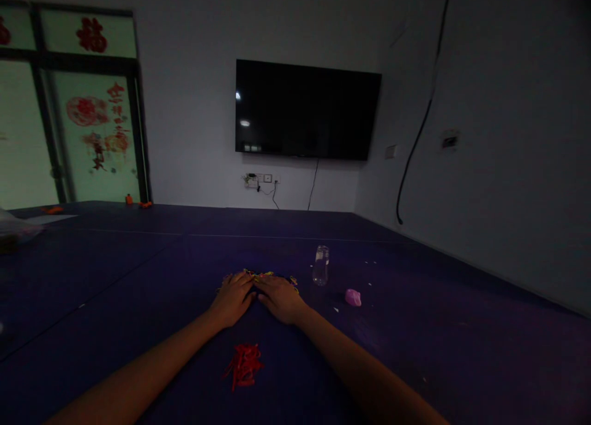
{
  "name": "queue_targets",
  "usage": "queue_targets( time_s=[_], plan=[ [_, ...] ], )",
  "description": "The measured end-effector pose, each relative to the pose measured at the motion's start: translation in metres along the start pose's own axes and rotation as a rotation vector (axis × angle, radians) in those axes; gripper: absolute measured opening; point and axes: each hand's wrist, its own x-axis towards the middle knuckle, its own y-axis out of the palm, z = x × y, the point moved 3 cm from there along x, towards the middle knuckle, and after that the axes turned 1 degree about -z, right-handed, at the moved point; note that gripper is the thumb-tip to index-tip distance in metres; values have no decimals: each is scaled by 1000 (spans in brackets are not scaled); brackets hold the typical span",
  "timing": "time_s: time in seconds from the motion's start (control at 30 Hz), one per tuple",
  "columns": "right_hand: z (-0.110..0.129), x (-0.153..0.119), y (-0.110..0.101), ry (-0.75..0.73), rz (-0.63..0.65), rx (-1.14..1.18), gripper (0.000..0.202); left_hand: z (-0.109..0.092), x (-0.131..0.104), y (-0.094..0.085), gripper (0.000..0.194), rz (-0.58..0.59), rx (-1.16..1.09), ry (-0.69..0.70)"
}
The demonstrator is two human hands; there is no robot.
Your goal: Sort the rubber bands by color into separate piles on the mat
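Observation:
My left hand (234, 300) and my right hand (281, 298) lie palms down on the purple table, fingertips almost meeting. Both are open, with fingers stretched out over a pile of thin multicoloured bands or strings (257, 274), yellow ones showing most. Most of this pile is hidden under the hands; bits stick out past the fingertips and at the sides. Closer to me, between my forearms, a loose heap of red strips (244, 364) lies on the table, apart from both hands.
Right of my right hand stands a clear bottle or glass (321, 266), with a crumpled pink thing (353, 297) beyond it. White scraps (336, 310) dot the purple table (161, 289). Orange objects (129, 199) sit at the far left edge. A black cable (418, 138) hangs along the right wall.

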Motion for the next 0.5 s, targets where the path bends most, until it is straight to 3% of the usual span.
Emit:
queue_targets(
  time_s=[0.13, 0.5],
  plan=[
    [0, 0, 3, -12, 26, -8, 41, 0, 1, 3, 34, 24, -23, 54],
    [0, 2, -1, 24, 26, -8, 35, 6, 2, 11, 44, 73, 3, -4]
  ],
)
